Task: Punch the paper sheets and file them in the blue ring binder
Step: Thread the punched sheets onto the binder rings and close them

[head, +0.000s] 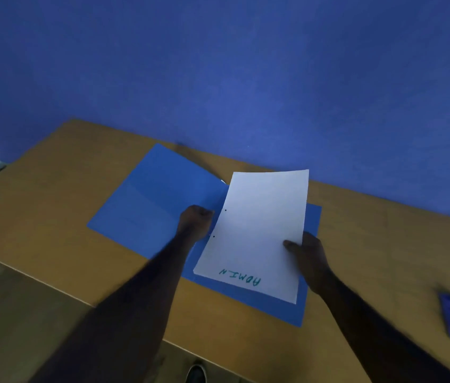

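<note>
Over the open blue ring binder (pixel 149 200) on the desk (pixel 370 244): punched sheets (pixel 259 225) pinched in right hand (pixel 308 255); left hand (pixel 195 221) fisted at the holes. Best lowered level, holes aligned with rings.

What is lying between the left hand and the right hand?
In the head view, only the punched paper sheet spans between the left hand and right hand.

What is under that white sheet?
The open blue binder lies under the sheet, its right half mostly covered. The rings cannot be seen; the sheet and the left hand hide the spine.
</note>
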The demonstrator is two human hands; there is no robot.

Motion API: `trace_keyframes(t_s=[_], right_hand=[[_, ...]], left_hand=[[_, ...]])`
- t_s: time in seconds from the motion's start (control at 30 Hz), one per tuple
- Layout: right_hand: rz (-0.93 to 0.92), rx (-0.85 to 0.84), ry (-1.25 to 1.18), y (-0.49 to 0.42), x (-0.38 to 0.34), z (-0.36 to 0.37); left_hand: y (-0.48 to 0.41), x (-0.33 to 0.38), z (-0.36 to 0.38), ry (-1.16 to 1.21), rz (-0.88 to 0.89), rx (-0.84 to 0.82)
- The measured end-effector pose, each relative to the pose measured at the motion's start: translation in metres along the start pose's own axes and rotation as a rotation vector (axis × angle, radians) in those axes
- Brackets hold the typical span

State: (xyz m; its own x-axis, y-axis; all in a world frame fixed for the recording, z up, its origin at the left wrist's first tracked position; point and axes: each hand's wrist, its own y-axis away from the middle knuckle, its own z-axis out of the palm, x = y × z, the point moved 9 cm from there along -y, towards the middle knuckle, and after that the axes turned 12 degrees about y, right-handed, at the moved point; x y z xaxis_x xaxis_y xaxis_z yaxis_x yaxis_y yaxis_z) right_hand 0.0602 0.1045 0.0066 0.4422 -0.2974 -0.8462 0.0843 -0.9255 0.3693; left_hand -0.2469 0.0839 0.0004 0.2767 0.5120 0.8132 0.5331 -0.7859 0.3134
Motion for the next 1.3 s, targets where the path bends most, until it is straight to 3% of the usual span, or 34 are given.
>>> trace_keyframes(t_s=[0.13, 0.23, 0.8, 1.13, 1.3], right_hand=[[0.054, 0.026, 0.036, -0.013, 0.001, 0.008], [0.097, 0.041, 0.069, -0.019, 0.002, 0.009], [0.05, 0.017, 0.189, -0.015, -0.003, 0.0], [0.068, 0.033, 0.225, -0.012, 0.005, 0.0], [0.068, 0.036, 0.222, -0.01, 0.008, 0.002]], left_hand=[[-0.004, -0.013, 0.011, -0.087, -0.107, -0.08], [-0.012, -0.013, 0.025, -0.098, -0.092, -0.129], [-0.03, -0.025, 0.054, 0.185, -0.283, -0.087], [-0.034, -0.02, 0.063, 0.255, -0.268, -0.06], [-0.029, -0.012, 0.042, 0.021, -0.104, -0.083]])
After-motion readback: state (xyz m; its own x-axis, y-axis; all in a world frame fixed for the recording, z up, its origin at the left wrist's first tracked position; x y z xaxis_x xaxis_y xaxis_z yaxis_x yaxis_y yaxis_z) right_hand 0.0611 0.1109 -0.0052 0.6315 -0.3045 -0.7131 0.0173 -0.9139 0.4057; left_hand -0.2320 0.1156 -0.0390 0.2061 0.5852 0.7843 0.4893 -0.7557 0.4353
